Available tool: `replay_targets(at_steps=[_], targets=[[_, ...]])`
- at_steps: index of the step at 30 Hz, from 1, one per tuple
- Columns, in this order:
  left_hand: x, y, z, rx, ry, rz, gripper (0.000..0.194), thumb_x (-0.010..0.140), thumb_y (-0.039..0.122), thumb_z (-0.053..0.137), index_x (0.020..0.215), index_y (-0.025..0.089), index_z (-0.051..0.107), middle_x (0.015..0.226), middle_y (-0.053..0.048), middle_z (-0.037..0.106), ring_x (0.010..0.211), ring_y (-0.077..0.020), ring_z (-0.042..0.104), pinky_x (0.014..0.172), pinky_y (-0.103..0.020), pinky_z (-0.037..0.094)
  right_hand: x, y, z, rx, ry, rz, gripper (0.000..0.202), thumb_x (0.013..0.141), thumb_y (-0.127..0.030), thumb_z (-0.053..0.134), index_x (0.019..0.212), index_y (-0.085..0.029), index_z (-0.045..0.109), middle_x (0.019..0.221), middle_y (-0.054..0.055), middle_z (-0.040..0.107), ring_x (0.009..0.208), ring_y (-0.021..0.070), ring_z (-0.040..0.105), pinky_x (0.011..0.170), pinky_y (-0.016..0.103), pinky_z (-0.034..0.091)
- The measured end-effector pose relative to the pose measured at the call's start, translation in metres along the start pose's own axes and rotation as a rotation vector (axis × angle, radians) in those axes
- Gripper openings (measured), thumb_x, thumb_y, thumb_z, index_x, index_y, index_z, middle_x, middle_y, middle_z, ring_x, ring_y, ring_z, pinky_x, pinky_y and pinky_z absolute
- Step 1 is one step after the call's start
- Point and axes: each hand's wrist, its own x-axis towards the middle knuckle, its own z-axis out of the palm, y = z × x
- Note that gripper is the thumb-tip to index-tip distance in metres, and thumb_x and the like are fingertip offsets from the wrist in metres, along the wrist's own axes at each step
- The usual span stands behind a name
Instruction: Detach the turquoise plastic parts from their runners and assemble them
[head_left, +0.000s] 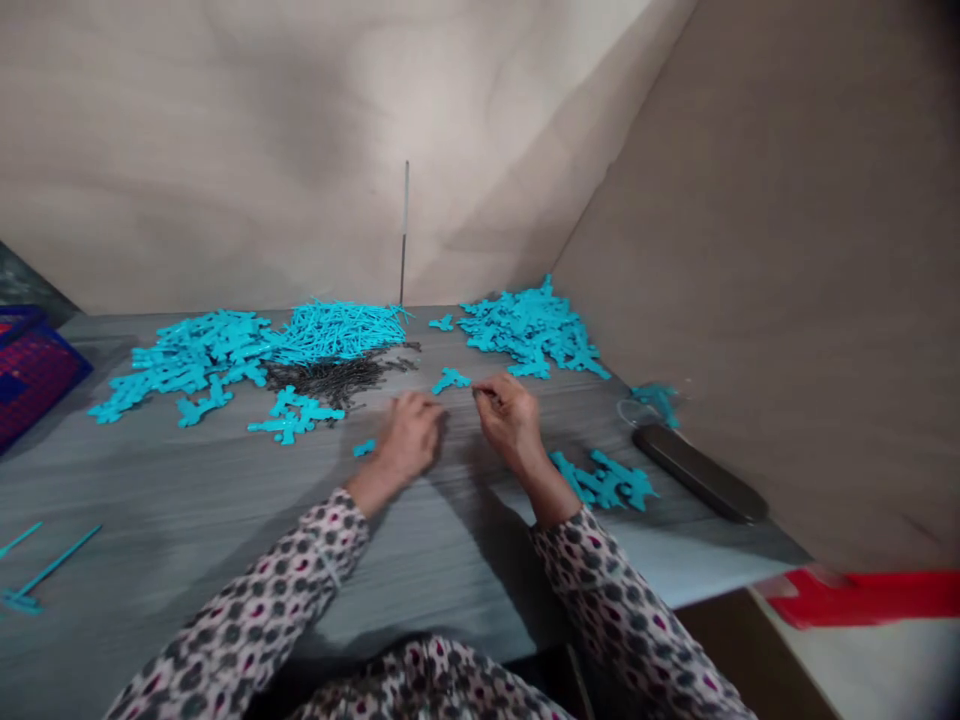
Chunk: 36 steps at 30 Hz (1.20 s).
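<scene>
Two bare hands among turquoise parts

The dark heap (326,378) of slender little pieces serves as landmark. Well to its near side, the person's patterned sleeves (262,590) run off the bottom edge. Far to its right on that side, a red object (885,597) is cut off, too little of it showing to identify. Near and left of the heap lie two turquoise sticks (52,568) on the grey table (187,500); one is cropped by the edge.

Right of the heap and nearer, a turquoise cluster (607,480) is partly covered by the right forearm; beyond it lies a long dark case (701,475). A small turquoise piece (364,449) sits just nearer than the heap, beside the left wrist.

Right of the heap, the left hand (411,430) is curled and blurred; whether it holds anything cannot be told. Farther right, the right hand (511,415) draws its fingertips in, with a dark speck at their tips; whether something is pinched there cannot be told either. A lone turquoise piece (451,380) lies on the table just past the hands, right of the heap.

Behind the heap rises a tangle of turquoise sticks (341,332), with one pile of turquoise pieces (202,350) to the heap's left and another pile (532,325) to its right, their single shapes overlapping and hard to separate.
</scene>
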Motion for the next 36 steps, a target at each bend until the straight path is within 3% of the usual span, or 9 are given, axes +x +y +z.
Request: replay_targets(at_steps=[3, 5, 9, 16, 22, 27, 29, 32, 36], targets=[[-0.027, -0.073, -0.053, 0.261, 0.062, -0.306, 0.027, 0.082, 0.013, 0.051, 0.097, 0.019, 0.072, 0.108, -0.012, 0.067, 0.106, -0.0314, 0.051, 0.087, -0.046, 0.04, 0.002, 0.014, 0.044, -0.027, -0.185, 0.05, 0.018, 0.078, -0.015, 0.051, 0.071, -0.019, 0.068, 0.076, 0.007, 0.067, 0.078, 0.023, 0.06, 0.072, 0.032, 0.046], [-0.043, -0.106, -0.077, 0.343, 0.0, -0.382, 0.025, 0.083, 0.018, 0.053, 0.097, 0.019, 0.074, 0.106, -0.013, 0.068, 0.104, -0.0328, 0.052, 0.086, -0.046, 0.04, 0.002, 0.013, 0.073, -0.037, -0.283, 0.042, 0.019, 0.076, -0.011, 0.052, 0.071, -0.019, 0.068, 0.078, 0.008, 0.068, 0.081, 0.0235, 0.061, 0.074, 0.031, 0.046], [-0.061, -0.129, -0.086, 0.384, -0.15, -0.331, 0.035, 0.084, 0.017, 0.052, 0.113, 0.021, 0.07, 0.119, -0.013, 0.064, 0.111, -0.0342, 0.05, 0.087, -0.045, 0.039, 0.004, 0.011, 0.108, -0.029, -0.313, -0.003, 0.022, 0.078, -0.01, 0.048, 0.076, -0.017, 0.069, 0.082, 0.009, 0.069, 0.084, 0.022, 0.061, 0.077, 0.029, 0.047], [-0.059, -0.123, -0.079, 0.406, -0.167, -0.323, 0.041, 0.085, 0.023, 0.052, 0.124, 0.024, 0.064, 0.113, -0.013, 0.063, 0.11, -0.0334, 0.048, 0.088, -0.047, 0.037, 0.006, 0.045, 0.105, -0.081, -0.151, 0.087, 0.024, 0.078, -0.011, 0.045, 0.077, -0.014, 0.07, 0.083, 0.013, 0.065, 0.087, 0.0245, 0.059, 0.084, 0.035, 0.046], [-0.046, -0.116, -0.07, 0.41, -0.14, -0.283, 0.036, 0.08, 0.017, 0.052, 0.112, 0.019, 0.069, 0.106, -0.016, 0.062, 0.107, -0.0345, 0.049, 0.086, -0.048, 0.037, -0.001, 0.046, 0.108, -0.042, -0.114, 0.01, 0.021, 0.078, -0.013, 0.048, 0.074, -0.018, 0.067, 0.083, 0.011, 0.066, 0.094, 0.0265, 0.057, 0.093, 0.04, 0.043], [-0.043, -0.124, -0.077, 0.284, 0.051, -0.289, 0.026, 0.078, 0.02, 0.054, 0.097, 0.017, 0.07, 0.095, -0.013, 0.065, 0.1, -0.0322, 0.054, 0.087, -0.047, 0.041, 0.006, 0.061, 0.101, 0.036, 0.082, 0.126, 0.02, 0.079, -0.018, 0.047, 0.079, -0.02, 0.067, 0.083, 0.008, 0.067, 0.089, 0.0248, 0.058, 0.086, 0.04, 0.046], [-0.043, -0.12, -0.086, 0.11, 0.232, -0.314, 0.022, 0.073, 0.022, 0.058, 0.091, 0.017, 0.068, 0.086, -0.009, 0.065, 0.09, -0.027, 0.057, 0.084, -0.042, 0.044, 0.011, 0.072, 0.092, 0.018, 0.156, 0.191, 0.023, 0.079, -0.017, 0.045, 0.081, -0.019, 0.067, 0.083, 0.008, 0.066, 0.086, 0.0241, 0.058, 0.084, 0.039, 0.047], [-0.042, -0.095, -0.094, -0.381, 0.446, -0.438, 0.019, 0.069, 0.028, 0.062, 0.085, 0.018, 0.062, 0.072, -0.001, 0.06, 0.066, -0.0164, 0.056, 0.062, -0.029, 0.046, 0.014, 0.081, 0.078, -0.091, 0.192, 0.263, 0.025, 0.078, -0.015, 0.043, 0.083, -0.017, 0.067, 0.085, 0.01, 0.066, 0.09, 0.0255, 0.057, 0.088, 0.04, 0.045], [-0.053, -0.042, -0.075, -1.066, 0.299, -0.602, 0.023, 0.06, 0.03, 0.064, 0.078, 0.02, 0.053, 0.061, 0.005, 0.054, 0.051, -0.0105, 0.051, 0.048, -0.021, 0.04, 0.009, 0.07, 0.071, -0.298, -0.001, 0.271, 0.031, 0.078, -0.014, 0.049, 0.102, -0.015, 0.068, 0.106, 0.015, 0.066, 0.106, 0.0314, 0.05, 0.093, 0.046, 0.038]])
